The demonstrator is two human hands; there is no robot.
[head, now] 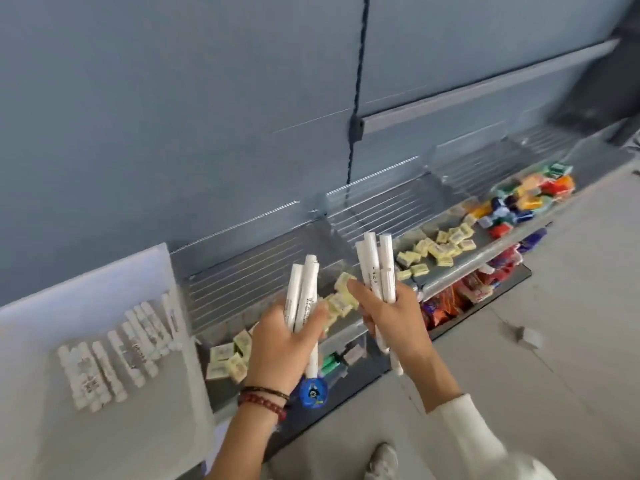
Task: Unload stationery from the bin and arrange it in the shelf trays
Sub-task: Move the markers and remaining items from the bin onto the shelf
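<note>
Head view showed the left hand (287, 336) curled round a bundle (304, 289) of white markers, about three being countable, and the right hand (391, 317) curled round a second bundle (375, 268) of three or four. Exact counts were masked by the fingers. Both bundles were held upright, tips pointed away from the person, with the two hands just beside each other in front of the shelf (485, 259). A row of laid markers (114, 355), roughly ten though blurred, was seen on a white tray (86, 292) to the left of the left hand and lower. They lay side by side, long axes running away from the person. The left hand was judged the nearer to that row, so its bundle would likely be set down first, turned flat to match. Yellow erasers (440, 247) were scattered beyond and to the right of both hands, and coloured packs (519, 202) lay further right. The bin was not seen.
</note>
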